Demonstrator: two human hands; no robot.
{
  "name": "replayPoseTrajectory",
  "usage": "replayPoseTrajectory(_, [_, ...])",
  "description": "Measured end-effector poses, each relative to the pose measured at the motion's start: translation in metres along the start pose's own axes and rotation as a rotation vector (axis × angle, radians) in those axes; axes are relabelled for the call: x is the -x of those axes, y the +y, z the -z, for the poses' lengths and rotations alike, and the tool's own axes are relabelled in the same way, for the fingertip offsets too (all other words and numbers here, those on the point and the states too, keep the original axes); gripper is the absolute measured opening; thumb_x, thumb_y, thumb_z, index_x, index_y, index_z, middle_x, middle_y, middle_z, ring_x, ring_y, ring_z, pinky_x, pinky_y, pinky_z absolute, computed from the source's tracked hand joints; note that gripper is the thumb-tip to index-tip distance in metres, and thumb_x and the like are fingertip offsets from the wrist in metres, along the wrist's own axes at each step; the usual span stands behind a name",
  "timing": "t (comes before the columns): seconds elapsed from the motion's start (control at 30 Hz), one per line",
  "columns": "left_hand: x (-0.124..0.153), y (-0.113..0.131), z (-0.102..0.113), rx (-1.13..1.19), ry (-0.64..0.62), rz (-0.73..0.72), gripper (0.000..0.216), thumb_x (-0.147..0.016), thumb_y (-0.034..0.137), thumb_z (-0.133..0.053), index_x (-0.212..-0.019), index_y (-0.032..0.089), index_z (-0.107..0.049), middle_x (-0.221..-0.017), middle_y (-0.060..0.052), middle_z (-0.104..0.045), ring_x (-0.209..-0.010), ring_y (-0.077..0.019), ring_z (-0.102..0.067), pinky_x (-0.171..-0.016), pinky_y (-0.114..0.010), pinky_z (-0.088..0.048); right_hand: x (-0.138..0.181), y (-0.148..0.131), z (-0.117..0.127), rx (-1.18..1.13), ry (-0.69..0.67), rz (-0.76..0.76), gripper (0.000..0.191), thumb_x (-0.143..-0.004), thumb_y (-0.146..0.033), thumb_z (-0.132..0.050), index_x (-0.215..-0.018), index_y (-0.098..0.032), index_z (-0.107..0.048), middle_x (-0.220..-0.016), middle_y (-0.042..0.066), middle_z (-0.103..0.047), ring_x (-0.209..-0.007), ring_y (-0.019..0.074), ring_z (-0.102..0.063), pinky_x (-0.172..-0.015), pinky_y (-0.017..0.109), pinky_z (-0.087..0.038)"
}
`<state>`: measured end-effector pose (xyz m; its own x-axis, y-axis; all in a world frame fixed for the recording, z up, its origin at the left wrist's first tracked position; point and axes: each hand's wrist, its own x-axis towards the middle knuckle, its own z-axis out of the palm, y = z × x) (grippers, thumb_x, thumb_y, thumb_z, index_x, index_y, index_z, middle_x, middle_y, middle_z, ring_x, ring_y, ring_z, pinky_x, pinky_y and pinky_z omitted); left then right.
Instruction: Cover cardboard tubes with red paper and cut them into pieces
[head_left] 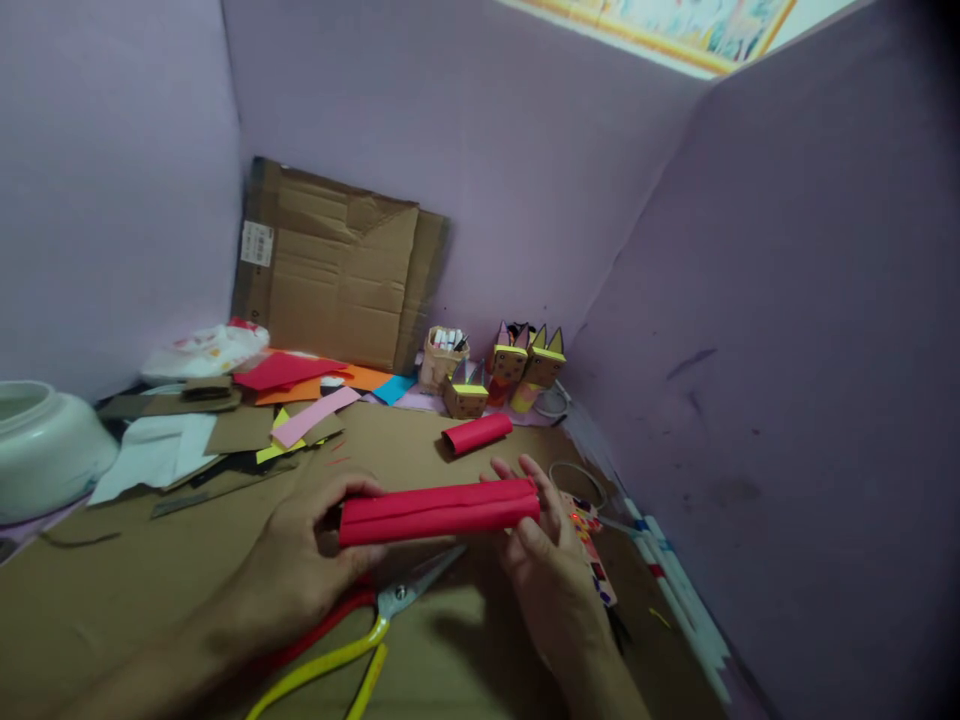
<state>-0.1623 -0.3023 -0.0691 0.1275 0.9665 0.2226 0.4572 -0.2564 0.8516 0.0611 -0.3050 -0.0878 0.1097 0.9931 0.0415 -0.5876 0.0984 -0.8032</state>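
Note:
A long red paper tube [439, 511] lies level between my two hands, a seam running along its upper side. My left hand [319, 545] grips its left end, thumb below and fingers above. At the other end my right hand [544, 535] closes round the tube, its thumb in front and some fingertips showing behind. Below the tube, scissors [401, 592] with yellow and red handles lie on the cardboard surface [405, 440]. Beyond it rests a shorter red paper tube [480, 434].
Cardboard sheets [341, 265] lean on the back wall. Coloured paper [292, 375] and a metal ruler [217, 490] lie left, near a white pot [52, 450]. Cardboard figures [510, 365] with pointed ears and a holder [442, 360] stand at the back. White tubes [682, 600] line the right wall.

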Motion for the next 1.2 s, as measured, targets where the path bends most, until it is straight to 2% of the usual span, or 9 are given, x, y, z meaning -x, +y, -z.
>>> replayPoseTrajectory(0.13, [0.004, -0.016, -0.001, -0.061, 0.106, -0.221, 0.021, -0.076, 0.023, -0.058, -0.096, 0.024, -0.055, -0.113, -0.006, -0.06, -0.121, -0.0257, -0.05, -0.102, -0.036, -0.04, -0.008, -0.005, 0.01, 0.199, -0.102, 0.062, 0.064, -0.053, -0.035, -0.087, -0.112, -0.025, -0.064, -0.117, 0.009, -0.067, -0.112, 0.0279, -0.059, -0.092, 0.041, -0.047])
replayPoseTrajectory(0.3, [0.005, -0.018, -0.003, -0.027, 0.079, -0.143, 0.023, -0.074, 0.02, -0.054, -0.096, 0.024, -0.049, -0.116, -0.005, -0.058, -0.116, -0.0248, -0.053, -0.099, -0.035, -0.043, -0.007, -0.005, 0.016, 0.426, -0.171, 0.081, 0.062, -0.053, -0.029, -0.088, -0.111, -0.024, -0.066, -0.113, 0.009, -0.069, -0.105, 0.0267, -0.063, -0.089, 0.037, -0.047])
replayPoseTrajectory(0.43, [0.003, -0.012, -0.004, -0.019, 0.089, -0.045, 0.032, -0.074, 0.035, -0.057, -0.103, 0.025, -0.049, -0.119, -0.004, -0.058, -0.121, -0.0287, -0.049, -0.095, -0.034, -0.044, -0.004, -0.005, 0.012, 0.538, -0.159, 0.101, 0.05, -0.059, -0.027, -0.085, -0.106, -0.025, -0.067, -0.113, 0.006, -0.069, -0.099, 0.0241, -0.064, -0.086, 0.033, -0.048])
replayPoseTrajectory(0.6, [0.0, -0.018, -0.005, 0.08, 0.043, 0.003, 0.037, -0.078, 0.047, -0.057, -0.108, 0.027, -0.046, -0.124, -0.004, -0.054, -0.127, -0.031, -0.042, -0.095, -0.036, -0.043, -0.002, -0.005, 0.0, 0.353, -0.122, 0.155, 0.067, -0.055, -0.024, -0.086, -0.117, -0.027, -0.06, -0.115, 0.005, -0.068, -0.104, 0.0229, -0.062, -0.086, 0.033, -0.048])
replayPoseTrajectory(0.8, [-0.003, -0.024, 0.003, 0.134, 0.071, 0.064, 0.033, -0.074, 0.043, -0.066, -0.099, 0.028, -0.05, -0.126, -0.002, -0.054, -0.122, -0.0308, -0.049, -0.103, -0.04, -0.039, -0.002, -0.005, -0.003, 0.305, -0.132, 0.19, 0.044, -0.06, -0.024, -0.083, -0.101, -0.026, -0.069, -0.104, 0.003, -0.07, -0.089, 0.0192, -0.064, -0.076, 0.028, -0.051])
replayPoseTrajectory(0.9, [-0.003, -0.017, 0.008, 0.161, 0.062, 0.13, 0.038, -0.07, 0.046, -0.069, -0.1, 0.029, -0.052, -0.125, -0.002, -0.056, -0.114, -0.0313, -0.055, -0.095, -0.039, -0.047, -0.004, -0.006, 0.001, 0.271, -0.081, 0.273, 0.045, -0.064, -0.03, -0.081, -0.107, -0.026, -0.068, -0.107, 0.005, -0.069, -0.096, 0.0213, -0.063, -0.079, 0.031, -0.051])
replayPoseTrajectory(1.07, [-0.009, -0.01, 0.006, 0.562, -0.028, 0.325, 0.046, -0.067, 0.043, -0.073, -0.102, 0.027, -0.048, -0.104, -0.002, -0.064, -0.084, -0.0249, -0.065, -0.066, -0.034, -0.057, -0.007, -0.011, 0.005, 0.219, 0.056, 0.331, 0.023, -0.079, -0.04, -0.068, -0.093, -0.023, -0.072, -0.097, 0.006, -0.068, -0.09, 0.019, -0.062, -0.077, 0.031, -0.052])
replayPoseTrajectory(1.13, [-0.012, -0.012, 0.003, 0.658, -0.041, 0.357, 0.047, -0.064, 0.041, -0.074, -0.101, 0.026, -0.048, -0.092, 0.0, -0.066, -0.078, -0.0233, -0.066, -0.064, -0.034, -0.057, -0.006, -0.013, 0.004, 0.197, 0.022, 0.322, 0.025, -0.081, -0.043, -0.065, -0.095, -0.024, -0.072, -0.102, 0.006, -0.068, -0.094, 0.0196, -0.061, -0.077, 0.031, -0.052])
replayPoseTrajectory(1.2, [-0.013, -0.015, 0.002, 0.682, -0.011, 0.38, 0.048, -0.062, 0.041, -0.076, -0.101, 0.028, -0.049, -0.096, 0.001, -0.067, -0.084, -0.0252, -0.067, -0.067, -0.035, -0.059, -0.005, -0.013, 0.001, 0.167, -0.085, 0.311, 0.037, -0.075, -0.049, -0.07, -0.104, -0.026, -0.07, -0.112, 0.007, -0.067, -0.103, 0.0222, -0.06, -0.082, 0.032, -0.051])
